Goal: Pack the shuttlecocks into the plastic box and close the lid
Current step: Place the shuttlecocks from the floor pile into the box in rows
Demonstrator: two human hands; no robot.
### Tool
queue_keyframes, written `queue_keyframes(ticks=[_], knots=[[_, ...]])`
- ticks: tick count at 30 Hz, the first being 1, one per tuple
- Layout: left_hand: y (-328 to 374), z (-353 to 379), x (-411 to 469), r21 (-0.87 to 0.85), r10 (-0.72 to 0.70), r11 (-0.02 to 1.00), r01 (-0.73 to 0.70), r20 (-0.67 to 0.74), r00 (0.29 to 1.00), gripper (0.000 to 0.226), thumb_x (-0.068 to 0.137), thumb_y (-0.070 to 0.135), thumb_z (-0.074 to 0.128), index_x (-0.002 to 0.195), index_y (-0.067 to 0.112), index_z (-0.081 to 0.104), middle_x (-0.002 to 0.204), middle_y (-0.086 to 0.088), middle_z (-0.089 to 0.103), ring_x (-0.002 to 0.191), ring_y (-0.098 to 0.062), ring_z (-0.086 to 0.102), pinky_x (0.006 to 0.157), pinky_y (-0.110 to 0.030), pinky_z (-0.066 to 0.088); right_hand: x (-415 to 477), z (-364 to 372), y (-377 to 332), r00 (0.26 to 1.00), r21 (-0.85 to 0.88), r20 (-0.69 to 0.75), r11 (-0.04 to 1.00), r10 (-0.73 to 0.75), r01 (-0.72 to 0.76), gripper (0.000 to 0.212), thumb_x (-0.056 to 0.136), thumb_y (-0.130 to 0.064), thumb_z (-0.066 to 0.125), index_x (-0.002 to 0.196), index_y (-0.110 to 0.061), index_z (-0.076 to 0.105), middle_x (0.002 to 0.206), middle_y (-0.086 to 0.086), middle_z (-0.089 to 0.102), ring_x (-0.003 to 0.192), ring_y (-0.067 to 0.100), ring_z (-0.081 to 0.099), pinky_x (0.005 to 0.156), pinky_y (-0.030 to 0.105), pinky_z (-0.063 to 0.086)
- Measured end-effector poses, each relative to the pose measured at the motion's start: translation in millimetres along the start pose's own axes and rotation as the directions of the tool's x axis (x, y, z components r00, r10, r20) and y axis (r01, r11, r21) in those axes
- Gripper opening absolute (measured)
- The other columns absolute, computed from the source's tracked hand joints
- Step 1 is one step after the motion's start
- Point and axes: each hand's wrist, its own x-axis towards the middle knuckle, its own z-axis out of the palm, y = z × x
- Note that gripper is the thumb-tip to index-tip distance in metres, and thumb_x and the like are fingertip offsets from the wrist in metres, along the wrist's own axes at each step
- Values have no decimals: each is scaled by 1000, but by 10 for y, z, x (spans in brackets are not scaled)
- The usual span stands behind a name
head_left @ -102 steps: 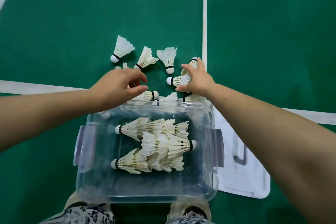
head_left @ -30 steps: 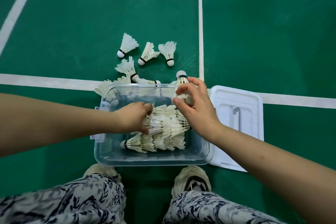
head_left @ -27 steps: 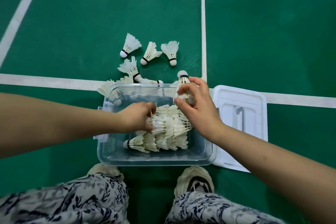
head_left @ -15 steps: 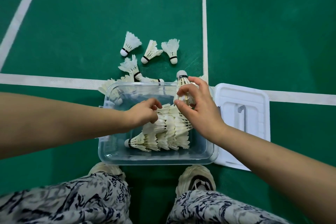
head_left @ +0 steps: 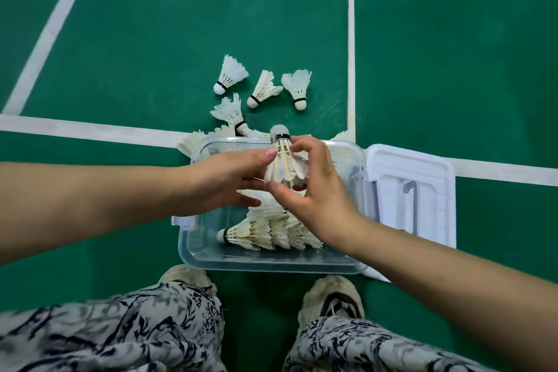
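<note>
Clear plastic box (head_left: 271,266): nested shuttlecock rows (head_left: 265,232) lying flat, cork left. Its lid (head_left: 428,178) off, just right. Above box's far half, held shuttlecock (head_left: 283,163): axis near-far, cork away. Skirt pinched by right hand (head_left: 320,190); left hand (head_left: 223,181) fingers straight, touching it.

I'm looking down at a badminton court: green textured sports flooring (head_left: 151,39), white painted lines (head_left: 351,39) meeting at right angles, and feather shuttlecocks (head_left: 229,75) lying loose near where the lines cross.
</note>
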Motion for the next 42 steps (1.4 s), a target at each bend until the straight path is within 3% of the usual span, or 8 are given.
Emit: queue_keyframes(ticks=[5, 8, 9, 12, 15, 21, 33, 42], knots=[[-35, -88, 37, -71, 11, 997, -12, -20, 1000, 45, 78, 43, 62, 113, 15, 57, 95, -2, 67, 85, -15, 63, 72, -27, 51, 19, 154, -128, 995, -28, 90, 999, -41, 44, 64, 76, -35, 73, 122, -13, 34, 121, -6, 32, 106, 8, 43, 92, 33, 45], [-13, -194, -5, 241, 102, 968, -66, -137, 985, 43, 75, 46, 63, 108, 19, 56, 95, 1, 67, 83, -13, 63, 77, -31, 51, 33, 156, -40, 993, -54, 116, 998, -12, 19, 64, 78, -38, 70, 124, -15, 31, 132, -2, 30, 116, 14, 46, 95, 38, 46], [-6, -235, -18, 469, 154, 882, -55, -174, 973, 43, 77, 49, 63, 105, 17, 56, 96, -2, 65, 84, -17, 61, 79, -35, 49, 46, 152, 4, 991, -88, 132, 996, 14, -3, 64, 79, -39, 68, 126, -17, 30, 133, -2, 31, 119, 13, 44, 97, 36, 43], [-4, -304, -44, 935, 305, 353, -34, -81, 949, 38, 83, 51, 55, 96, 16, 47, 92, -2, 59, 82, -21, 53, 69, -33, 41, 123, 164, 146, 968, -248, 232, 968, 101, -42, 67, 80, -43, 65, 134, -21, 31, 137, -2, 38, 127, 13, 38, 102, 29, 34], [-38, -336, -18, 997, 323, 59, -51, 29, 946, 44, 83, 57, 50, 109, 21, 45, 103, -2, 59, 93, -22, 53, 72, -32, 41, 197, 225, 270, 918, -377, 362, 926, 164, -17, 75, 77, -50, 65, 138, -21, 31, 138, 0, 44, 129, 16, 36, 105, 31, 33], [-196, -437, 81, 949, 268, -310, -58, 146, 952, 49, 85, 58, 44, 118, 22, 42, 115, -2, 56, 105, -24, 51, 86, -34, 43, 307, 385, 376, 845, -547, 488, 831, 217, 103, 76, 74, -58, 62, 136, -23, 34, 141, 3, 43, 132, 22, 32, 107, 40, 27], [-244, -477, 114, 888, 224, -458, -49, 169, 960, 38, 86, 47, 43, 109, 18, 47, 99, -2, 59, 96, -25, 54, 90, -36, 34, 296, 394, 371, 863, -537, 477, 833, 168, 135, 40, 83, -42, 57, 118, -26, 47, 126, -3, 51, 121, 18, 39, 100, 34, 30], [-214, -391, 31, 874, 257, -483, -58, 205, 944, 32, 85, 38, 42, 108, 16, 49, 98, -5, 58, 95, -27, 54, 77, -33, 34, 315, 374, 335, 846, -517, 518, 835, 127, 191, 61, 80, -38, 58, 136, -35, 35, 151, -1, 21, 135, 22, 23, 110, 42, 26]])
